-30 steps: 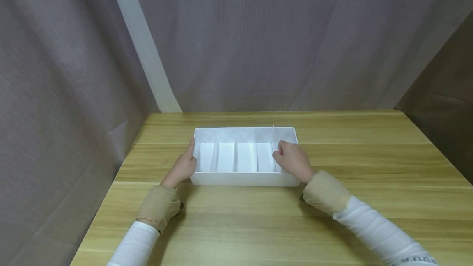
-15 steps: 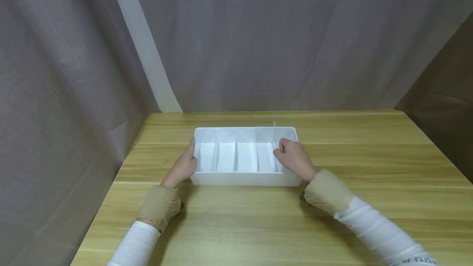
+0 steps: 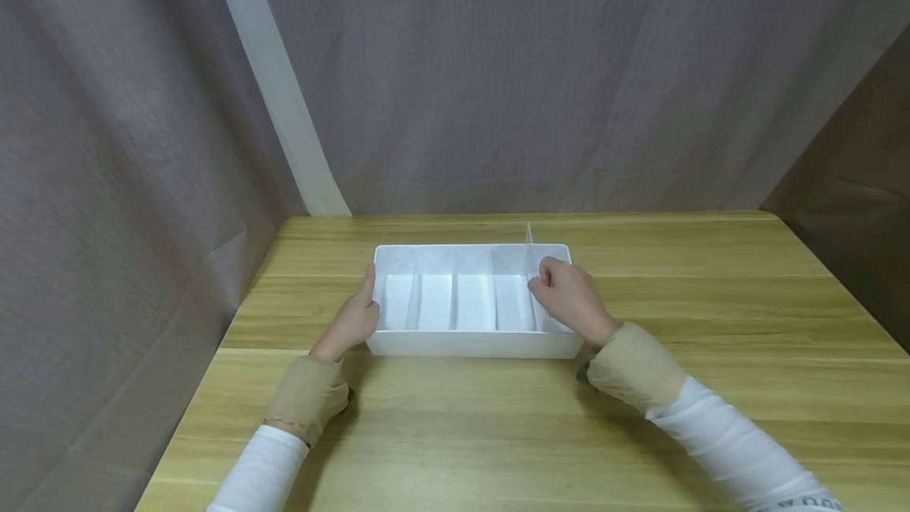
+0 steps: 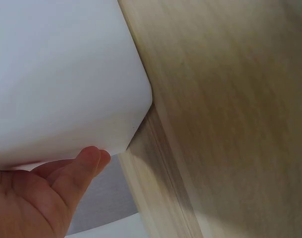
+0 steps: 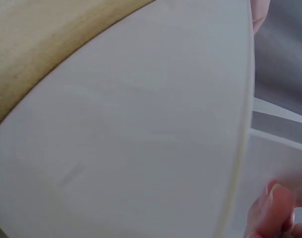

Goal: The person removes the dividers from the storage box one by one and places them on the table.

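A white divided storage box (image 3: pixel 465 344) rests on the wooden table in the head view. My left hand (image 3: pixel 353 316) holds its left end, with one finger stretched along the outside wall. In the left wrist view, the fingers (image 4: pixel 74 181) lie against the white wall by a corner. Over the rightmost part of the box, my right hand (image 3: pixel 569 299) pinches a thin, see-through divider (image 3: pixel 529 235). Its far corner stands above the back rim, and the hand covers much of it. Thumb and fingertips (image 5: pixel 275 208) on the pale divider panel (image 5: pixel 277 153) show in the right wrist view.
Several low partitions (image 3: pixel 451 303) split the inside of the box. The wooden table (image 3: pixel 462 433) spreads around it. A grey curtain (image 3: pixel 498 85) with a pale strip (image 3: pixel 280 85) hangs behind and to the left.
My right hand has risen slightly and shifted right with the divider, whose far corner now stands higher above the back rim. The left hand has stayed in place.
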Demonstrator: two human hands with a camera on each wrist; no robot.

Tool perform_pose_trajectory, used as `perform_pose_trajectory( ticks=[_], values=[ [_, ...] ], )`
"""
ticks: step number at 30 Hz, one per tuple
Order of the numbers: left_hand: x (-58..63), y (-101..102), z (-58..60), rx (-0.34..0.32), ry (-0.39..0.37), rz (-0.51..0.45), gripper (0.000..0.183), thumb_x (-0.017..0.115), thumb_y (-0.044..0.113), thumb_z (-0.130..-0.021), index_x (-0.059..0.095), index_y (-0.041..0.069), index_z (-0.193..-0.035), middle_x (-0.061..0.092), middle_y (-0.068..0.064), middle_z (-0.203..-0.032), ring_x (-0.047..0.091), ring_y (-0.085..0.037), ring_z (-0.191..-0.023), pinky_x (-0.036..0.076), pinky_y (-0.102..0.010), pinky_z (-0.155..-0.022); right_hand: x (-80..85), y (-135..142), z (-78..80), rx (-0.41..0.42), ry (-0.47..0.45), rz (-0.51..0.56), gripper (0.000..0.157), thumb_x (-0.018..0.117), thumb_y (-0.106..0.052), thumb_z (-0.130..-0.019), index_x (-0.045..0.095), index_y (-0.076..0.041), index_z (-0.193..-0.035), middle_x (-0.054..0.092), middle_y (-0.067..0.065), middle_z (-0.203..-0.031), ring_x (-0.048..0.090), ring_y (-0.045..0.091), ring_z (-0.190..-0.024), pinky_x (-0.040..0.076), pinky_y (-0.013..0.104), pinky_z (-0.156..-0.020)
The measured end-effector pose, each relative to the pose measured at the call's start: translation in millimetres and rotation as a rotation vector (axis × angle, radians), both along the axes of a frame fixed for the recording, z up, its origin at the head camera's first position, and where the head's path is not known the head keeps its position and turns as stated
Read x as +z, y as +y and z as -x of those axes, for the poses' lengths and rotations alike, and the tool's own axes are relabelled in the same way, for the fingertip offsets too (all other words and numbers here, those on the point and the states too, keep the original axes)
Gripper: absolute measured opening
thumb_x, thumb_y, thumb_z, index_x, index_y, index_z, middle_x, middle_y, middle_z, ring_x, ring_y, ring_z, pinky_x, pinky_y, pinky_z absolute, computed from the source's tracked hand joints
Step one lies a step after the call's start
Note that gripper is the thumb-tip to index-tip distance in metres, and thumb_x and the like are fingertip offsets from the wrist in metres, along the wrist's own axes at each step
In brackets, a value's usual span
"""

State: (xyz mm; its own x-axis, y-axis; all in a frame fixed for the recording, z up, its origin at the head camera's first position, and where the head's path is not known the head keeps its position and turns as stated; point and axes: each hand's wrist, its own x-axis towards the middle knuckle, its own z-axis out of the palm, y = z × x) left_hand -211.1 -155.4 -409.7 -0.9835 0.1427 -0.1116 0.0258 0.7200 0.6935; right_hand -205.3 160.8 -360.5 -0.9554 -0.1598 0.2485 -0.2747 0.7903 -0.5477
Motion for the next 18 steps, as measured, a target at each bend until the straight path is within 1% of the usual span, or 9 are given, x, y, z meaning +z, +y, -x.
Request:
perform_pose_trajectory(
  ticks=[2,4,6,8,9,14,18],
  values=[
    [-0.3,-0.2,0.2,-0.001,0.003,-0.001,0.062,0.027,0.009,-0.09,-0.008,0.011,-0.142,0.024,-0.025,-0.14,0.048,-0.026,-0.068,0.038,-0.042,-0.087,2.9,-0.1,-0.9,0.0,0.004,0.007,0.018,0.046,-0.01,-0.074,0.038,-0.01,-0.058,0.035,-0.001,-0.05,0.035,0.014,-0.047,0.029,0.026,-0.046],
    [-0.9,-0.5,0.4,-0.002,0.008,-0.002,0.062,0.027,0.009,-0.09,-0.008,0.011,-0.142,0.024,-0.026,-0.14,0.053,-0.031,-0.084,0.037,-0.044,-0.092,5.8,-0.2,-1.8,0.0,0.009,0.011,0.017,0.046,-0.01,-0.073,0.038,-0.01,-0.058,0.035,-0.002,-0.049,0.034,0.014,-0.047,0.029,0.026,-0.045],
    [-1.5,-0.9,0.6,-0.002,0.013,-0.004,0.062,0.027,0.009,-0.09,-0.007,0.011,-0.142,0.024,-0.026,-0.14,0.049,-0.034,-0.104,0.034,-0.046,-0.097,8.4,-0.1,-2.5,0.001,0.016,0.009,0.017,0.045,-0.01,-0.073,0.037,-0.01,-0.058,0.035,-0.002,-0.049,0.034,0.014,-0.046,0.028,0.026,-0.045],
    [-1.6,-1.0,0.3,-0.001,0.013,-0.009,0.062,0.027,0.009,-0.09,-0.007,0.011,-0.142,0.023,-0.026,-0.14,0.041,-0.035,-0.117,0.03,-0.047,-0.1,10.7,-0.1,-3.1,0.0,0.019,0.006,0.017,0.045,-0.01,-0.073,0.037,-0.01,-0.058,0.034,-0.002,-0.049,0.034,0.014,-0.046,0.028,0.026,-0.045],
    [-1.6,-1.0,0.2,-0.001,0.011,-0.011,0.062,0.027,0.009,-0.09,-0.007,0.011,-0.142,0.023,-0.025,-0.14,0.039,-0.035,-0.119,0.029,-0.047,-0.101,11.8,0.1,-3.5,0.0,0.016,0.005,0.016,0.045,-0.01,-0.073,0.037,-0.01,-0.058,0.034,-0.002,-0.049,0.034,0.014,-0.046,0.028,0.026,-0.046],
    [-1.4,-0.7,0.3,0.006,0.003,-0.013,0.062,0.027,0.01,-0.09,-0.007,0.012,-0.142,0.023,-0.025,-0.14,0.037,-0.036,-0.121,0.028,-0.047,-0.101,16.2,0.7,-5.3,-0.007,0.021,0.007,0.015,0.045,-0.01,-0.073,0.037,-0.009,-0.06,0.033,-0.003,-0.048,0.033,0.014,-0.046,0.026,0.026,-0.047],
    [-1.0,-0.2,0.1,0.01,-0.001,-0.013,0.062,0.026,0.01,-0.09,-0.007,0.012,-0.142,0.024,-0.026,-0.14,0.039,-0.036,-0.119,0.03,-0.047,-0.1,20.4,1.0,-7.9,-0.017,0.051,0.038,0.016,0.044,-0.008,-0.073,0.037,-0.009,-0.059,0.031,-0.003,-0.048,0.032,0.014,-0.047,0.025,0.026,-0.048]
  ],
)
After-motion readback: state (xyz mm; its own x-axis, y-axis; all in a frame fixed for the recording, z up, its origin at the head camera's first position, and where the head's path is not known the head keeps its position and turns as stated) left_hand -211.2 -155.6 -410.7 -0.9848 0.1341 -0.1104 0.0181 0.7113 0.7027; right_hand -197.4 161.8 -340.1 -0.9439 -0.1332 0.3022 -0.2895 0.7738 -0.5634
